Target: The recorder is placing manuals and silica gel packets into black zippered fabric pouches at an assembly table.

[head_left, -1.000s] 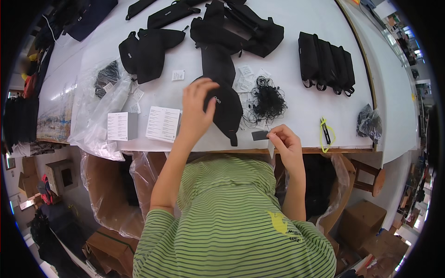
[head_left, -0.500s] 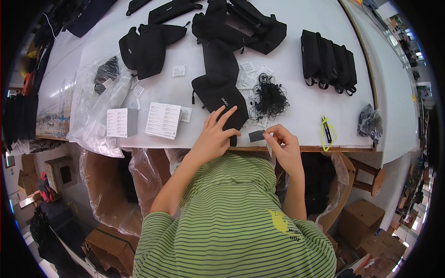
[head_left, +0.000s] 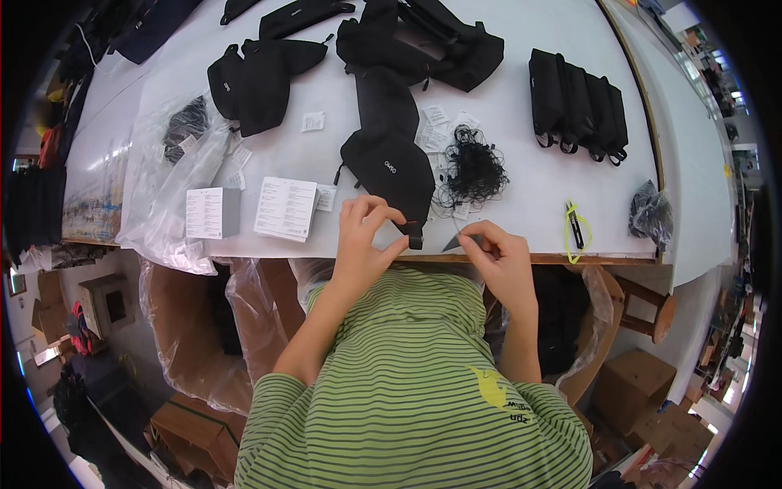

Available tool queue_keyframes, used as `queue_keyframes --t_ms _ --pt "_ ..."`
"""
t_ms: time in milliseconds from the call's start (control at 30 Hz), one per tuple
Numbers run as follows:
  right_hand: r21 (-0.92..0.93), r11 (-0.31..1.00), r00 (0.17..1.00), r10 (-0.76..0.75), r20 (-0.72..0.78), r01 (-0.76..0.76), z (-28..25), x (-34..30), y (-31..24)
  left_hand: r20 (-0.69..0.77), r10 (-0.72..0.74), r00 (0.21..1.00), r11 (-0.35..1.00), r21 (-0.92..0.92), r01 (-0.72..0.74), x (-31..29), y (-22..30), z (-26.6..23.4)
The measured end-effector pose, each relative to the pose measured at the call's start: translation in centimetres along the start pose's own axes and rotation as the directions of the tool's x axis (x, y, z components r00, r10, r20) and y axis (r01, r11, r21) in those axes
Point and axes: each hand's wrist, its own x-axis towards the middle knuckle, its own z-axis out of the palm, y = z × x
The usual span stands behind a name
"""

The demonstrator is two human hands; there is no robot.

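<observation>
Pouch tab lies just beside parted left fingers; right fingers pinch dark tag

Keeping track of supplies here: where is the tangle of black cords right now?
In the head view, the tangle lies right of centre on the white table, just right of the nearest black pouch and beyond the right hand.

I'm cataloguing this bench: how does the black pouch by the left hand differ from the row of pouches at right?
The near pouch lies up front; the row sits farther back, packed side by side. The left hand is at the near pouch's front end; no hand touches the row. Both are black, with loops at their front ends.
</observation>
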Motion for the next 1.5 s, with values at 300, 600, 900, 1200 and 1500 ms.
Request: queue_keyframes --t_ms 300,600,900,1200,1500 --pt "0.039 0.989 0.988 -0.143 0.055 0.141 3.8 0.6 -1.7 -0.018 -0.184 0.983 0.963 -0.201 0.177 -0.7 0.9 -0.7" --pt "-0.05 0.965 0.965 -0.252 0.068 0.256 4.3 0.7 -1.3 -0.028 -0.192 0.981 0.951 -0.25 0.179 -1.3 0.7 -0.6" --pt "0.526 0.85 0.998 -0.004 0.059 -0.028 3.9 0.1 -0.1 -0.042 -0.243 0.969 0.861 -0.469 0.196 -1.0 1.2 -2.2" --pt "0.815 0.563 0.975 -0.068 0.21 -0.136 2.5 0.3 -0.1 0.253 -0.345 0.904 0.445 -0.804 0.394 -1.2 2.6 -2.9" --pt "0.81 0.563 0.969 -0.062 0.239 -0.164 3.6 -0.1 -0.1 0.274 -0.356 0.894 0.64 -0.625 0.446 -1.1 4.1 -2.7"
